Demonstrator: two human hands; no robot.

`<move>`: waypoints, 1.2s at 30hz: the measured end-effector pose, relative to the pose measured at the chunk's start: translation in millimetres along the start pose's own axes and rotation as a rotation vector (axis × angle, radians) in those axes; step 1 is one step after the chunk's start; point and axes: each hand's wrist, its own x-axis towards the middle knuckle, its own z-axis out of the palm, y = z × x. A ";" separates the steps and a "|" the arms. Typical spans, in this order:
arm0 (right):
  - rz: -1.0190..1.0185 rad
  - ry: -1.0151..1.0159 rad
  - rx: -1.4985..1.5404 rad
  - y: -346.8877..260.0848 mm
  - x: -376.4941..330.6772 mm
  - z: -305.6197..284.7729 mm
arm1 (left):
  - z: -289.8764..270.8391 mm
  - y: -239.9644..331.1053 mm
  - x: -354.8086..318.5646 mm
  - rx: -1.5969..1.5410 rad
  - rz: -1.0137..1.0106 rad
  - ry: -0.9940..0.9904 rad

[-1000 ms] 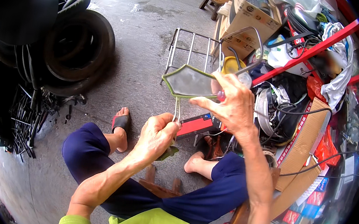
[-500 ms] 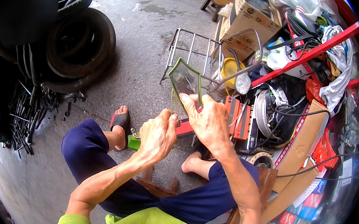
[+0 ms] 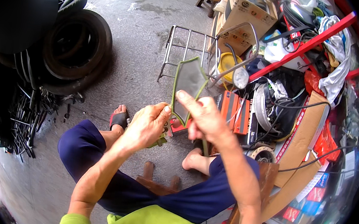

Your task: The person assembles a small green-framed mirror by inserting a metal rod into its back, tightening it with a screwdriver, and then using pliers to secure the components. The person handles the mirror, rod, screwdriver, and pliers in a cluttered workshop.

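1. Far left there's a stack of old tyres point(image 3: 75, 46) on the concrete floor point(image 3: 138, 42), with a heap of dark metal rods point(image 3: 21, 121) lying just below them.
2. My left foot is in a black sandal point(image 3: 119, 118), close to my left knee.
3. My left hand point(image 3: 145, 126) is up in front of me, fingers curled shut around something small and green. It's mostly hidden under my palm, so I honestly can't tell what it is. The fingertips of that hand touch the lower left edge of the mirror.
4. The mirror point(image 3: 188, 84) itself is a green-rimmed, angular scooter-type one, held upright in the middle of the view, between my 2 hands and above my knees.
5. My right hand point(image 3: 205, 119) is pinching it: thumb pressed on the glass side low down, the other fingers wrapped behind. The mirror's stem point(image 3: 205, 147) pokes down below that hand.
6. Behind the mirror a chrome luggage rack point(image 3: 186, 47) lies flat on the floor.
7. Just right of my hands is an orange box point(image 3: 234, 111), then a red bar point(image 3: 304, 46) running diagonally over a pile of cardboard boxes point(image 3: 247, 10), cables and plastic bags.
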 end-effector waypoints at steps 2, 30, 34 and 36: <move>-0.115 0.071 -0.086 -18.6 -13.3 -16.1 | -20.4 22.3 -8.3 -0.248 -0.054 -0.205; -0.299 -0.398 -0.072 -12.9 -24.6 -60.1 | -80.7 -2.0 1.8 -0.874 -0.296 0.203; -0.413 -0.188 0.213 -12.0 -23.0 -47.2 | -99.4 -2.7 11.4 -1.345 -0.168 0.053; -0.412 -0.205 0.265 -10.0 -19.6 -43.1 | -100.5 9.7 16.6 -1.638 -0.128 -0.090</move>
